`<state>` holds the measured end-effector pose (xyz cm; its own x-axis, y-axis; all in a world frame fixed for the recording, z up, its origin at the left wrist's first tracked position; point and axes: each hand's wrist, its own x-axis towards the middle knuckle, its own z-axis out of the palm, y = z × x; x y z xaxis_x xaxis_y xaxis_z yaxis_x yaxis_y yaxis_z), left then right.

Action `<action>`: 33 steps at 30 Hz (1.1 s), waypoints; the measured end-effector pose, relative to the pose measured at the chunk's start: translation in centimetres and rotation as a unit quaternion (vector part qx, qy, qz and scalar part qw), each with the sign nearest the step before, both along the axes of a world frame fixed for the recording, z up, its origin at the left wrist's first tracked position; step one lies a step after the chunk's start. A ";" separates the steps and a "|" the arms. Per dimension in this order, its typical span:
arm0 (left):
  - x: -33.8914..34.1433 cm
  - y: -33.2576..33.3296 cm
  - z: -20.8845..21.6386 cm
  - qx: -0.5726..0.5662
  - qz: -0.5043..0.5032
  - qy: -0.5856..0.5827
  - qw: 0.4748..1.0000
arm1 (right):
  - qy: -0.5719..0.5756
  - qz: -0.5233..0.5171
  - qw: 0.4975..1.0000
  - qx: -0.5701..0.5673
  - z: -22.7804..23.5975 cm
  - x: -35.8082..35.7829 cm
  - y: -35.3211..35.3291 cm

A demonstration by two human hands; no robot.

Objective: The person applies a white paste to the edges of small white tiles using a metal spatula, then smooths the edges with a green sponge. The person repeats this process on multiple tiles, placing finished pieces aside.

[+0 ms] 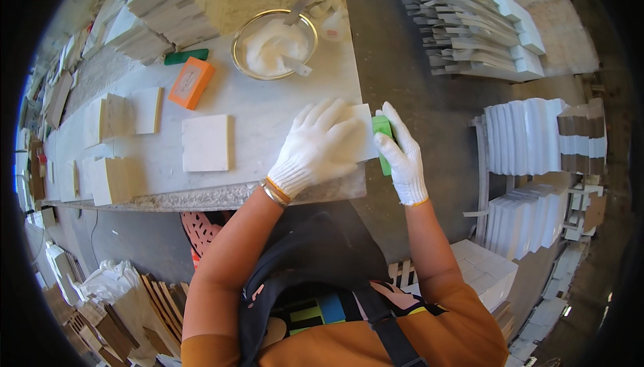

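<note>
White knitted gloves cover both of my hands. My left hand [316,142] lies flat with its fingers stretched over a white stone tile [365,132], pressing it on the table by its right edge. The hand hides most of that tile. Beyond the table's edge, my right hand [404,155] grips a green sanding block [382,140] between thumb and fingers. The block is up against the tile's right edge. Left of my left hand, another white tile [206,143] lies on the pale stone table [255,109].
A metal bowl [249,72] of white paste with spatulas stands at the back. Beside it are an orange block [191,84] and a green pad [186,56]. Tile stacks [111,119] line the table's left; more stacks [523,135] stand to the right, across the floor.
</note>
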<state>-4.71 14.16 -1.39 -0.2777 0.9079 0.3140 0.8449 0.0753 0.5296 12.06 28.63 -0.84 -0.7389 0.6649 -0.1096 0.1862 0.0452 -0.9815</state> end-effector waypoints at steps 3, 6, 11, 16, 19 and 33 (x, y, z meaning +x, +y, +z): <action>-0.2 0.2 0.1 -0.010 -0.010 0.000 1.000 | 0.010 -0.028 0.998 -0.053 -2.2 -1.5 2.2; -0.2 0.2 0.1 -0.018 -0.015 0.000 1.000 | 0.030 -0.030 0.993 -0.111 -2.2 -1.7 2.4; -0.2 -0.3 -0.3 -0.014 -0.012 -0.009 1.000 | 0.031 -0.013 0.997 -0.074 0.3 0.3 -0.1; -0.1 0.3 -0.3 -0.003 -0.014 0.003 1.000 | 0.056 -0.056 0.985 -0.154 -3.8 -2.1 2.6; -0.3 0.0 -0.4 -0.003 -0.015 -0.006 1.000 | 0.035 -0.039 0.993 -0.110 -1.4 -0.7 1.4; -0.3 -0.2 -0.5 -0.007 -0.014 -0.014 1.000 | -0.028 -0.005 0.995 0.093 0.4 0.6 -0.7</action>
